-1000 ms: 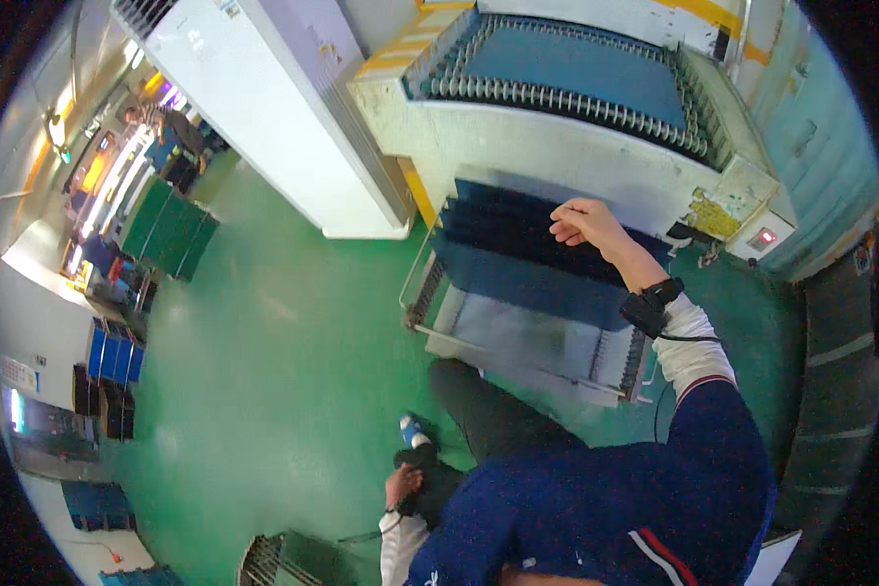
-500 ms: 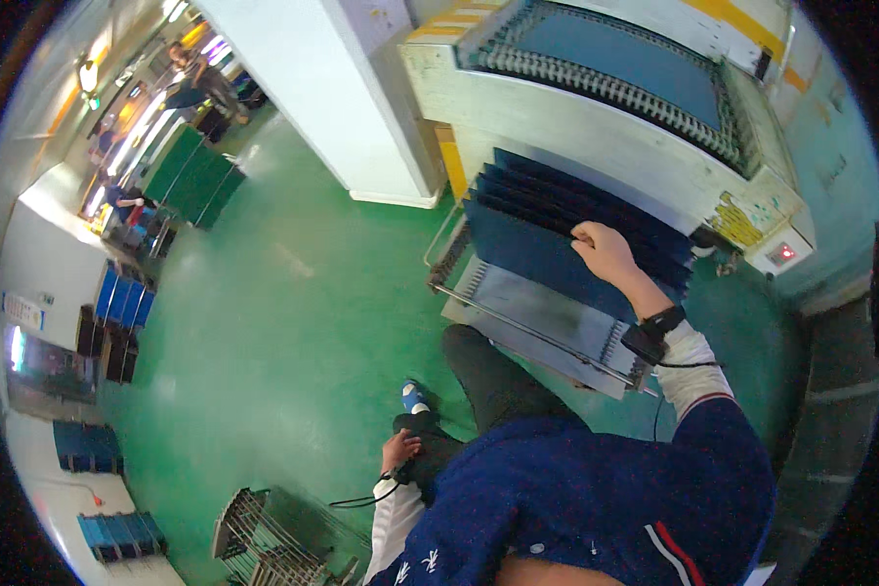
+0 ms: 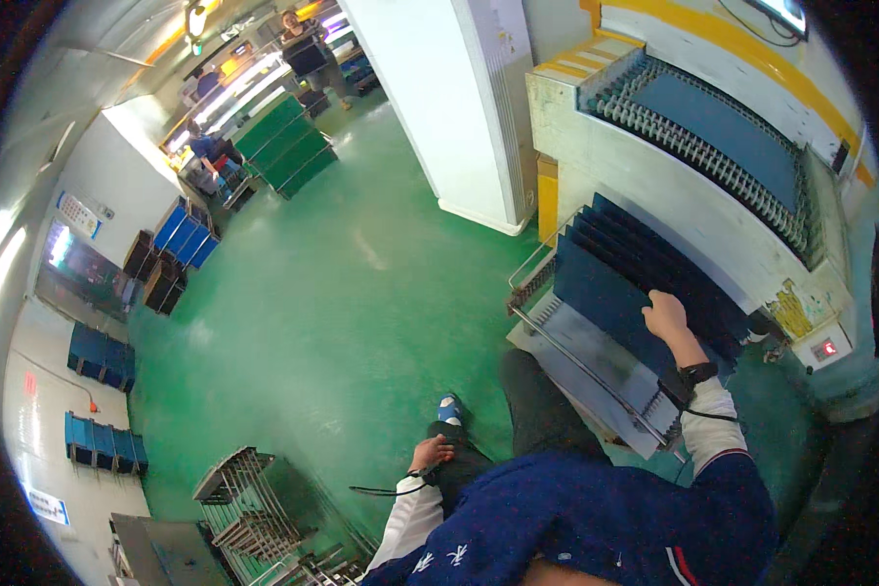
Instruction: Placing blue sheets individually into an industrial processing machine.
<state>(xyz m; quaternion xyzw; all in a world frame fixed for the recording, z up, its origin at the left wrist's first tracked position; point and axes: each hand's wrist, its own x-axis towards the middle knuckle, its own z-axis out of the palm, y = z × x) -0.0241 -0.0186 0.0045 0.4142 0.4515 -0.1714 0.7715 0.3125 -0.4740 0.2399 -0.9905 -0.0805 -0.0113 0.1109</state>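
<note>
Boards (image 3: 606,298) stand in a rack (image 3: 584,339) before the machine (image 3: 635,164); a panel (image 3: 721,125) lies on the rollers (image 3: 689,140); a cabinet (image 3: 444,107) stands left of the machine; another rack (image 3: 251,500) sits at near left, more boards (image 3: 101,357) along the left wall (image 3: 35,354)

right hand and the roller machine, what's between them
In the head view, several dark blue panels in the metal rack stand between the right hand and the roller machine.

tall white unit (image 3: 449,107) on green floor (image 3: 332,313) | green panels (image 3: 275,137) at back (co-worker (image 3: 329,72) standing near them) | 2 blue stacks (image 3: 100,357) along left wall (image 3: 44,366)
</note>
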